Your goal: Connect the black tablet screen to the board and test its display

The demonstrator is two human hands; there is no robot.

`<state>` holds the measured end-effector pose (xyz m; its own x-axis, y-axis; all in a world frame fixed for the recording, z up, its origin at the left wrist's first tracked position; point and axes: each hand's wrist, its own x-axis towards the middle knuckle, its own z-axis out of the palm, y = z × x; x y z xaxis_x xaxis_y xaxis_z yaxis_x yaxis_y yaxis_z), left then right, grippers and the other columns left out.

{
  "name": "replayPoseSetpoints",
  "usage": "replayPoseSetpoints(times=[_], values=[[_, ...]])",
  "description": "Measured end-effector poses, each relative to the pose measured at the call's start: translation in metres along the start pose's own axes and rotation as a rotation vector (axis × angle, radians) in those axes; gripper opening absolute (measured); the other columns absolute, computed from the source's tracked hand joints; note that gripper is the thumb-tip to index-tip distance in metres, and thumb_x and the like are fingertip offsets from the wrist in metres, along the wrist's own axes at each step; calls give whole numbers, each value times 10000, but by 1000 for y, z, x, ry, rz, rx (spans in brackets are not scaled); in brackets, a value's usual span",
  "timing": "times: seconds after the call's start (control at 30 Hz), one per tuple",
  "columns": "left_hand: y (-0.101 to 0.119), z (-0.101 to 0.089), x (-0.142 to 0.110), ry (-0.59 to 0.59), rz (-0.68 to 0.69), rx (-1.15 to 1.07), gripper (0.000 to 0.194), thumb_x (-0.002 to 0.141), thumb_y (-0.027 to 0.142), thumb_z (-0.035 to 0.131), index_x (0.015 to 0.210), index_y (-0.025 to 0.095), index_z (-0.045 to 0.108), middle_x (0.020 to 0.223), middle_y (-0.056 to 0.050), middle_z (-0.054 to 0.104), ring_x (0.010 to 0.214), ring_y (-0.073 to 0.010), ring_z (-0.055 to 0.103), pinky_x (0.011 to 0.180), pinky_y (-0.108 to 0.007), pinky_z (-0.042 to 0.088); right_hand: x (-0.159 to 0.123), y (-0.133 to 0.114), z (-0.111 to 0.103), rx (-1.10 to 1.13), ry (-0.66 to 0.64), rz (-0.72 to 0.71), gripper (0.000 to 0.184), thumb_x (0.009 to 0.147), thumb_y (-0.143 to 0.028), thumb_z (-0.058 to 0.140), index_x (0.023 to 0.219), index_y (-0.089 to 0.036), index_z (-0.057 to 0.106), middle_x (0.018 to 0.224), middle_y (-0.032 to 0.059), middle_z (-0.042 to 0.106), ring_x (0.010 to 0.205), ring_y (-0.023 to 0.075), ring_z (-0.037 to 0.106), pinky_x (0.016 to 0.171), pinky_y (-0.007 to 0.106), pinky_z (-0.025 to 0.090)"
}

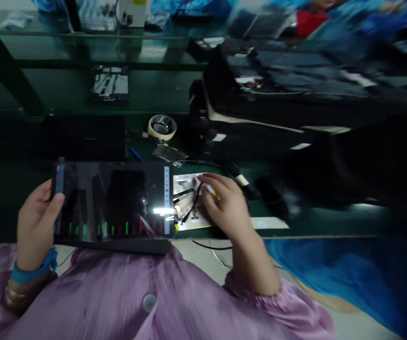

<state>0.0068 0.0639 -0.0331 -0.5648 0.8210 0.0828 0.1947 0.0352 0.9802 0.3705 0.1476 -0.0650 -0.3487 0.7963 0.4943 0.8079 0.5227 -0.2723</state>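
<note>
My left hand [38, 224] grips the left edge of a dark glossy tablet screen [113, 203], thumb on its front. The screen is lit, with light strips at both ends and rows of small green and red marks near its lower edge. Beside the screen's right edge lies a pale panel with exposed electronics [198, 222]. Over that panel, the curled fingers of my right hand [229, 203] pinch a thin black cable [192, 205], whose plug end points down toward the board. Motion blur hides the exact grip. Another dark slab [128, 246] shows under the screen.
Behind the screen lie a dark panel [86, 137], a roll of tape [162, 127], a blue pen-like stick [136, 154] and a small metallic plate [169, 153]. An opened device [110, 83] rests on the shelf. Stacked dark panels [281, 80] crowd the right. Co-workers in blue sit across.
</note>
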Motion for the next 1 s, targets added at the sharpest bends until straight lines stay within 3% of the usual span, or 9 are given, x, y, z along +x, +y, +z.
replayPoseSetpoints(times=[0.1,0.23,0.43,0.57,0.67,0.77,0.9,1.0], values=[[-2,-1,0,28,-32,11,522,793,447,759,1247,204,674,1135,-64,733,1006,-215,691,904,-314,569,2,7,9,-108,-146,-41,344,942,-176,407,1184,-139,649,1216,166,635,1065,313,600,926,517,474],[-1,0,-1,41,-41,28,508,781,453,767,1234,238,687,1113,-48,741,1015,-220,692,908,-327,576,3,-1,12,-212,-184,-70,369,938,-155,401,1224,-159,634,1250,161,626,1100,307,597,1006,557,408],[-1,1,3,108,-57,-31,439,732,415,809,1128,238,738,1087,-32,753,1019,-219,695,995,-378,550,5,-7,5,-236,-247,-67,383,910,-156,427,1244,-134,612,1284,174,622,1130,320,599,1032,564,397],[6,-1,4,173,-88,-90,399,671,303,834,1056,231,755,1043,-11,765,1046,-211,690,1129,-428,443,-5,-27,1,-56,-195,-53,340,884,-159,443,1182,-126,604,1351,201,570,1200,330,556,1017,556,417],[17,-2,1,177,-152,-55,438,644,261,823,1074,237,745,1068,0,763,1116,-226,670,1190,-442,363,-13,-49,3,97,-113,15,145,930,-239,514,968,-163,631,1152,164,659,1016,298,617,845,454,504],[25,-2,-2,224,-197,-9,456,645,241,801,1096,230,735,1113,-10,754,1174,-245,648,1189,-451,367,-16,-65,9,122,-27,113,116,938,-266,567,889,-176,622,976,117,676,874,274,618,727,406,488],[21,-1,-3,268,-237,-41,431,644,225,795,1071,210,740,1118,-16,753,1195,-250,637,1183,-441,383,-14,-69,15,166,7,232,62,902,-228,595,852,-193,606,968,98,669,876,268,610,751,409,473],[11,-2,-1,272,-168,-59,424,638,246,812,1057,212,750,1099,-16,758,1189,-251,639,1182,-440,385,-12,-66,16,211,-9,303,41,845,-216,647,825,-194,618,989,104,655,894,274,608,772,421,486]])
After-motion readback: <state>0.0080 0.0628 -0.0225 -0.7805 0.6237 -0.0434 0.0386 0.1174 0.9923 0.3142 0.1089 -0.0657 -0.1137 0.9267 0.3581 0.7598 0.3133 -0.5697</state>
